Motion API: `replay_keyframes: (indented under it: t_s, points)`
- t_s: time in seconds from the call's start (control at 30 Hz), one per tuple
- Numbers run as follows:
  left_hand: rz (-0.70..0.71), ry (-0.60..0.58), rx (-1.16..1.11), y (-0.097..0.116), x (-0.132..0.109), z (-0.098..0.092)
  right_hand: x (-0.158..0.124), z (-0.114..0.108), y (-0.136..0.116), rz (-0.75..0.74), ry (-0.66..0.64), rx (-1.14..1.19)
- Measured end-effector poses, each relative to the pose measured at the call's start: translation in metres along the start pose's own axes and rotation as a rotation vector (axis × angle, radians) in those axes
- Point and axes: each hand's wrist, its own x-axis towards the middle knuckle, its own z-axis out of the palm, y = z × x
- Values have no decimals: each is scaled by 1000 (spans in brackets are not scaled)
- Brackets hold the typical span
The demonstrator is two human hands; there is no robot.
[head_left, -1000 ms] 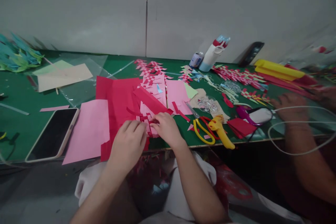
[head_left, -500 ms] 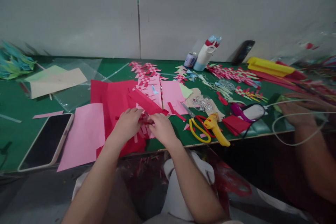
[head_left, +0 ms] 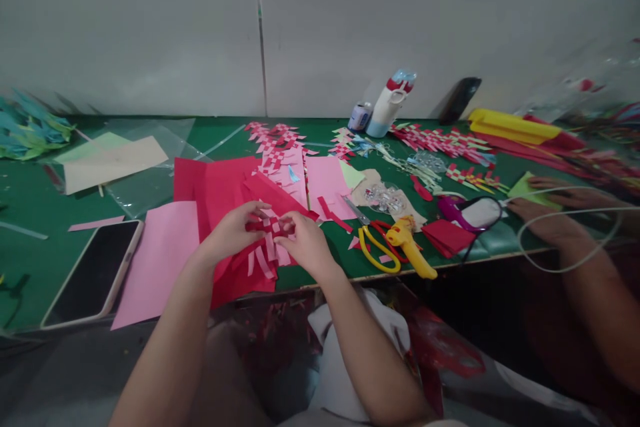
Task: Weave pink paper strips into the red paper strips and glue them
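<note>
My left hand [head_left: 231, 232] and my right hand [head_left: 304, 242] meet over a small woven piece of red and pink paper strips [head_left: 267, 247], both pinching it at its top. Loose pink strip ends hang down below my fingers. The piece lies above a red paper sheet [head_left: 220, 193] near the front edge of the green table [head_left: 30, 213]. A pink sheet [head_left: 160, 260] lies to the left of my left hand.
A phone [head_left: 93, 273] lies at the front left. Yellow-handled scissors [head_left: 375, 247] and a yellow glue gun [head_left: 410, 247] lie right of my hands. Woven strips, a white bottle [head_left: 385, 103] and yellow rolls [head_left: 510, 125] sit farther back. Another person's hands [head_left: 555, 210] rest at the right with a white cable.
My hands lifted the woven piece a little off the table and drew closer together on its top. The other person's hands shifted onto a green paper.
</note>
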Motion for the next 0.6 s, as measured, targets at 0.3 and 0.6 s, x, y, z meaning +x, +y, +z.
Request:
replay_keyframes:
  t_s: [0.3, 0.6]
  points:
    - [-135, 220, -250, 22, -21, -2, -3, -13, -9, 121, -187, 478]
    - [-325, 345, -497, 27, -41, 18, -3, -16, -15, 164, -260, 544]
